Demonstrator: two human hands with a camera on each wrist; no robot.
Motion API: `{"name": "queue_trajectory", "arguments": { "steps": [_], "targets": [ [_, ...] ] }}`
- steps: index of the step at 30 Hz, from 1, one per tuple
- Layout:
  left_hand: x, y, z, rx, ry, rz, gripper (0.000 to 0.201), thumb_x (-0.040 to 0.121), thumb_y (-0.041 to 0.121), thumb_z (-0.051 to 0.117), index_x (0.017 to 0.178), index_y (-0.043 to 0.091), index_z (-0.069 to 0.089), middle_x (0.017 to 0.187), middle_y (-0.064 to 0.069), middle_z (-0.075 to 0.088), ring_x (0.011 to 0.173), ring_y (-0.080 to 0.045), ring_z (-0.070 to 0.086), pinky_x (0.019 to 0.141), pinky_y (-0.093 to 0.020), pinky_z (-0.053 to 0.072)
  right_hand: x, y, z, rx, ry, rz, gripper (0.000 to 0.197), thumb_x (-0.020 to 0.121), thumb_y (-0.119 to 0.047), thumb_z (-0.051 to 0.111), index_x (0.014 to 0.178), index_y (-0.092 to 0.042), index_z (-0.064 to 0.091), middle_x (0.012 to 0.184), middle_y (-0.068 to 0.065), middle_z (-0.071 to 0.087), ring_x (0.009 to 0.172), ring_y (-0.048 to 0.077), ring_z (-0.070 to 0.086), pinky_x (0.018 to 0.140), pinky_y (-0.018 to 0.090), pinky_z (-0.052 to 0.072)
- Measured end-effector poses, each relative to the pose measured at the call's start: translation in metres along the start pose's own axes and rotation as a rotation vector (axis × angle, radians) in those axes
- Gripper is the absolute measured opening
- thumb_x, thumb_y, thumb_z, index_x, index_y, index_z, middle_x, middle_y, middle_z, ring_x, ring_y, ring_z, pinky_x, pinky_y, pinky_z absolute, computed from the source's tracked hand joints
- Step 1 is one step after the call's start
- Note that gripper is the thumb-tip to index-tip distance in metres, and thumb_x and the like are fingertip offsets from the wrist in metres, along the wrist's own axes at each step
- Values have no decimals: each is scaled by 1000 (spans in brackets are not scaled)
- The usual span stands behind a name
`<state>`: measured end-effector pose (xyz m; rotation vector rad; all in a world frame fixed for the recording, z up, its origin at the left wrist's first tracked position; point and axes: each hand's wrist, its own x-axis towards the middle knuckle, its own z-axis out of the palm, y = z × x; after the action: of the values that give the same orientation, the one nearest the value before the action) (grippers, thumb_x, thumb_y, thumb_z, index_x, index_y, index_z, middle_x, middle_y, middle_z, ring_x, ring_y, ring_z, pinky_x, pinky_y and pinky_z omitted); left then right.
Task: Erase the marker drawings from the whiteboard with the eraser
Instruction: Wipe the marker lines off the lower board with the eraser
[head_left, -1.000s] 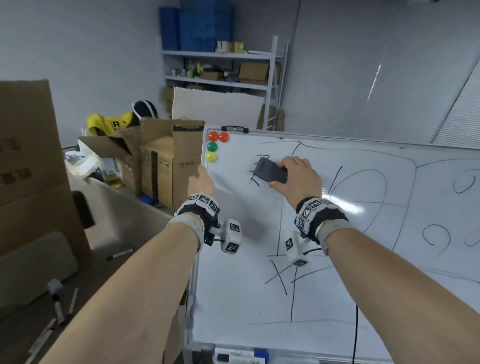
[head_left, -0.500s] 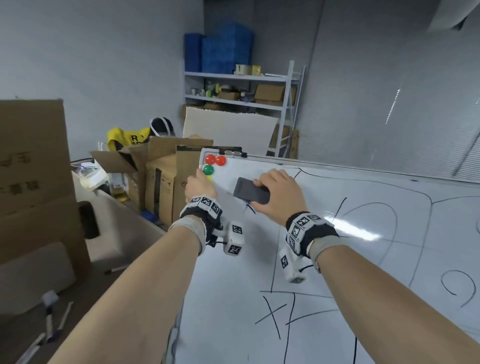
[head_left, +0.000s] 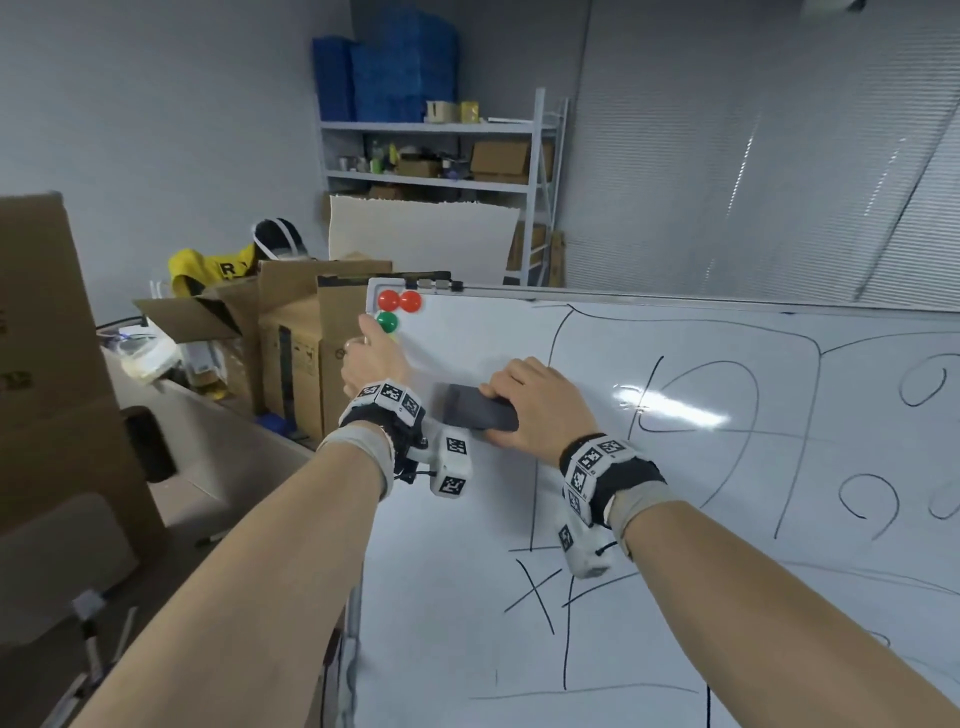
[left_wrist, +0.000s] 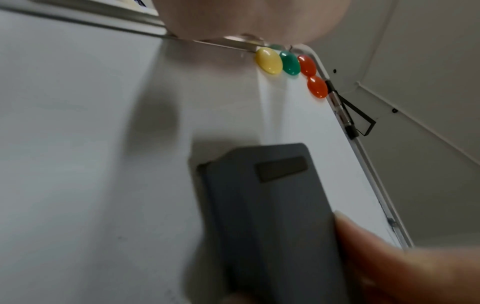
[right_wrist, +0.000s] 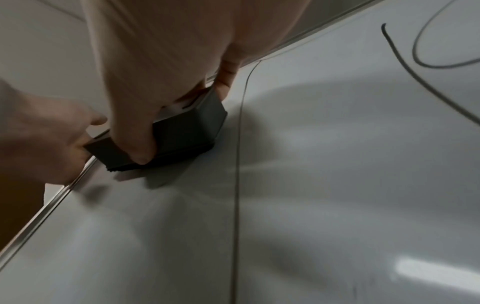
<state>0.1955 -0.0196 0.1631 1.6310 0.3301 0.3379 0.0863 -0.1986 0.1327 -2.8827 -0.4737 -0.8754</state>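
Your right hand grips the eraser flat to the whiteboard for wiping; your left hand clasps its edge, steadying it.

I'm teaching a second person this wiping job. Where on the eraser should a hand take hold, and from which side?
Grip the eraser across its two long sides, coming down from above onto its hard grey back, as the right hand does now: thumb on the near side, fingers on the far one. It is a flat block with its dark pad lying on the whiteboard, so only the back and sides are free.
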Motion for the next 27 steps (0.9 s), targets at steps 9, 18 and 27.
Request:
{"name": "queue_trajectory", "arguments": {
  "steps": [9, 18, 27],
  "targets": [
    [-2, -1, 4, 50, -12, 4, 71, 95, 66, 26, 123, 10, 59, 124, -13, 63, 119, -32, 55, 110, -49, 35, 11, 64, -56, 34, 428, 670, 44, 79, -39, 75, 111, -18, 55, 113, 8, 56, 107, 29, 47, 84, 42, 47],
    [11, -8, -3, 5, -17, 28, 72, 89, 73, 27, 116, 15, 59, 119, -11, 63, 114, -33, 56, 107, -52, 37, 54, 11, -22, 51, 301, 408, 44, 76, -41, 77, 111, -21, 58, 111, 3, 54, 105, 25, 48, 82, 40, 47],
    [3, -8, 13, 27, -21, 52, 70, 94, 66, 27, 122, 10, 59, 119, -11, 65, 117, -31, 55, 108, -45, 33, -8, 67, -36, -41, 498, 825, 47, 80, -44, 71, 111, -16, 51, 111, 10, 55, 104, 30, 49, 77, 41, 47]
  ]
}}
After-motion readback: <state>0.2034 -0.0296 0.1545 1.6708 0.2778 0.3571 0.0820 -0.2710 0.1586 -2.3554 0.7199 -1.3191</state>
